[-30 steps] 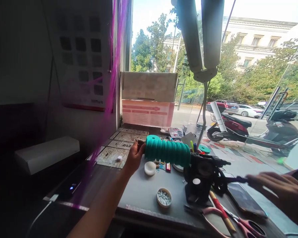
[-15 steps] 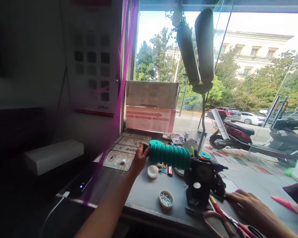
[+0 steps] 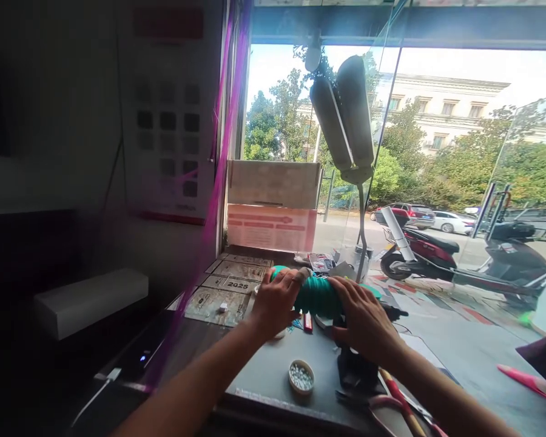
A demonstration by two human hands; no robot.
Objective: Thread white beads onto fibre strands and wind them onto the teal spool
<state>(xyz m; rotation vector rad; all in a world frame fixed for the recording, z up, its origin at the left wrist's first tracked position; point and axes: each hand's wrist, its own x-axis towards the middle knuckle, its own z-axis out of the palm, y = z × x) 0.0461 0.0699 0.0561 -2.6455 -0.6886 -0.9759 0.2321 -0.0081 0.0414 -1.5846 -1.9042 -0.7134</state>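
Observation:
A teal ribbed roll lies crosswise above the workbench, its rings stacked side by side. My left hand wraps over its left end, fingers curled on top. Around the right end curls my right hand, hiding that end and much of the black crank machine behind and below it. Below the roll stands a small round dish of pale beads. Beside the machine's base lie a red-and-wood-handled tool and scissors with pink handles, partly covered by my right forearm.
A lamp on a thin stem rises behind the machine, in front of the window. Calendar sheets lie at the left of the bench. A red lighter-like item is under the roll. A pink pointed object lies far right.
My right hand has left the machine's crank side and come up onto the roll's right end. My left hand has moved from the roll's left tip to over its top. The view tilted up slightly.

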